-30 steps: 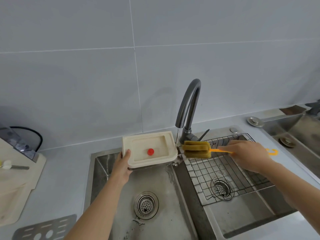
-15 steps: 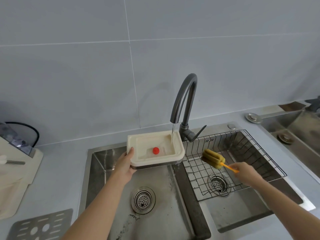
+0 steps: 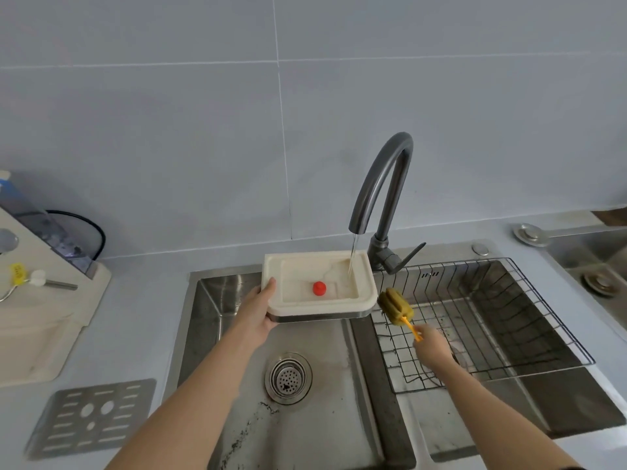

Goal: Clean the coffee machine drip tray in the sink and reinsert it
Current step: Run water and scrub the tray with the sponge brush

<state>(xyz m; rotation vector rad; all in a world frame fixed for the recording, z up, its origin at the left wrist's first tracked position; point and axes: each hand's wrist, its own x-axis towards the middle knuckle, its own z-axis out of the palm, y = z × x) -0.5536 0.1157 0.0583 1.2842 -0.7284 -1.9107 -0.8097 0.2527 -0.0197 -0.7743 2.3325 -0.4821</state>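
My left hand point(image 3: 259, 312) grips the left edge of the cream drip tray point(image 3: 302, 266), holding it level over the left sink basin point(image 3: 217, 300). A red float point(image 3: 319, 288) sits in the tray's middle. Water runs from the dark curved faucet point(image 3: 383, 184) into the tray's right side. My right hand point(image 3: 431, 344) holds the orange handle of a yellow-green sponge brush point(image 3: 395, 306), whose head is just right of the tray's front right corner, over the sink divider.
A wire rack point(image 3: 492, 320) sits in the right basin. The perforated metal tray grate point(image 3: 91, 417) lies on the counter at the lower left. The cream coffee machine point(image 3: 37, 320) stands at the far left. A drain strainer point(image 3: 288, 378) is below the tray.
Water started running from the faucet into the tray. My right hand drew the brush back from the faucet lever, then brought its head beside the tray's right corner. The tray shifted slightly right under the spout.
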